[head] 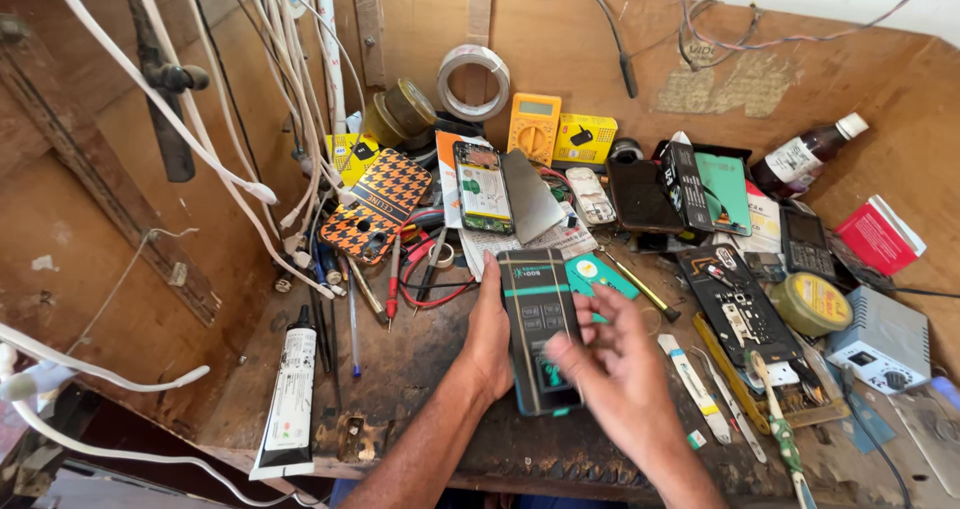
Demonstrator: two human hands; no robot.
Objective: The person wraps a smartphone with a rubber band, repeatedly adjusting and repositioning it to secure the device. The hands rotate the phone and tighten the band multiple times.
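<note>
A dark rectangular device (538,319) with teal markings and a small keypad lies on the worn wooden bench. My left hand (488,334) rests along its left edge, fingers pressed against its side. My right hand (615,364) hovers over its lower right part, fingers spread and slightly blurred, fingertips near the small screen at the bottom. Whether the right hand pinches anything small is unclear.
An opened phone (482,186), a grey back cover (530,197), a yellow multimeter (534,127), a tape roll (473,82), a brown bottle (806,155), a glue tube (291,394), a grey power unit (880,341), screwdrivers and hanging white cables (200,139) crowd the bench.
</note>
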